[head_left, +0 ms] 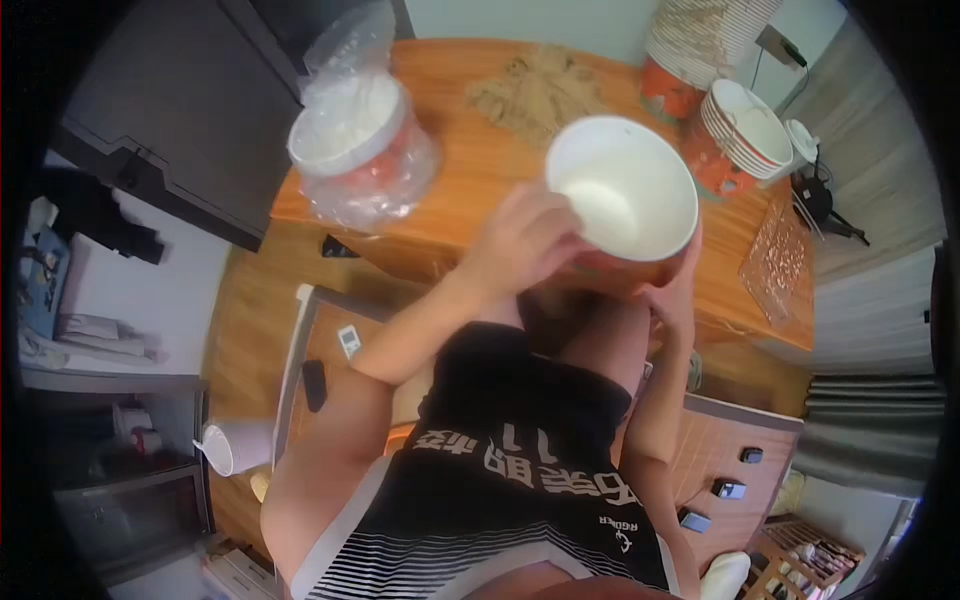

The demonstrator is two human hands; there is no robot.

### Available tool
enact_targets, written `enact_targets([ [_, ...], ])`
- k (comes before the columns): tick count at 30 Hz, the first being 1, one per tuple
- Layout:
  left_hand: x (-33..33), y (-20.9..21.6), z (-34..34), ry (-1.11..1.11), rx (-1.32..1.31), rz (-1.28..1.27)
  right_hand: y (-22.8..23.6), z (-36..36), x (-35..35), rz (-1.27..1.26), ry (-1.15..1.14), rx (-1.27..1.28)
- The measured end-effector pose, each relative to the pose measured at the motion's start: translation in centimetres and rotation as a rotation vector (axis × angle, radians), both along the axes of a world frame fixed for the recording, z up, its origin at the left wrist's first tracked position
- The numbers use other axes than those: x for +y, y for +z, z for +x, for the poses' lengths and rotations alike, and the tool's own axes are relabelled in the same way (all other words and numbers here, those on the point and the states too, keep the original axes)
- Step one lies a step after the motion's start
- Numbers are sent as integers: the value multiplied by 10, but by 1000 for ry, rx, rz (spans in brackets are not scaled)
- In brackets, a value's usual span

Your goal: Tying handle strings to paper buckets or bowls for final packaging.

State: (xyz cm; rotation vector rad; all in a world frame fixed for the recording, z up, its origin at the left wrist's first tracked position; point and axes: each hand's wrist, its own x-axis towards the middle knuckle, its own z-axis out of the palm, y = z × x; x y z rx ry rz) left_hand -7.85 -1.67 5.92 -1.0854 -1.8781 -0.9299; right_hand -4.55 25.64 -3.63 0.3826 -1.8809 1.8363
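Note:
A large white-lined paper bucket (640, 185) with a red outside is held tilted over the near edge of the wooden table, its open mouth facing me. My left hand (525, 238) is closed at the bucket's left rim, fingers curled against it. From below and the right, my right hand (677, 295) grips the bucket's outer wall; part of that hand is hidden behind it. Nothing shows inside the bucket. Farther right sits a short stack of nested paper buckets (745, 130).
Left on the table (470, 205) stands a plastic-wrapped bucket stack (350, 140). A crumpled brown cloth-like heap (540, 92) lies at the back. A tall stack (705, 45) rises back right, and a clear plastic sheet (778, 258) lies at the right edge. A bin (240, 447) stands low left.

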Motion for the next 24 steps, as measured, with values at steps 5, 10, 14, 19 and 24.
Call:
enact_targets([
  [5, 45, -31, 11, -124, -120, 52, 1, 16, 11, 91, 108, -440],
  [10, 3, -37, -22, 52, -160, -5, -6, 28, 28, 178, -225, -284],
  [14, -54, -21, -88, 112, -233, -328, -10, 23, 38, 139, -133, -360],
  [19, -45, -22, -130, -397, -432, -771, 7, 14, 17, 51, -63, -404],
  [24, -37, -34, -157, -603, -663, -975, -1, 1, 18, 97, 12, -244],
])
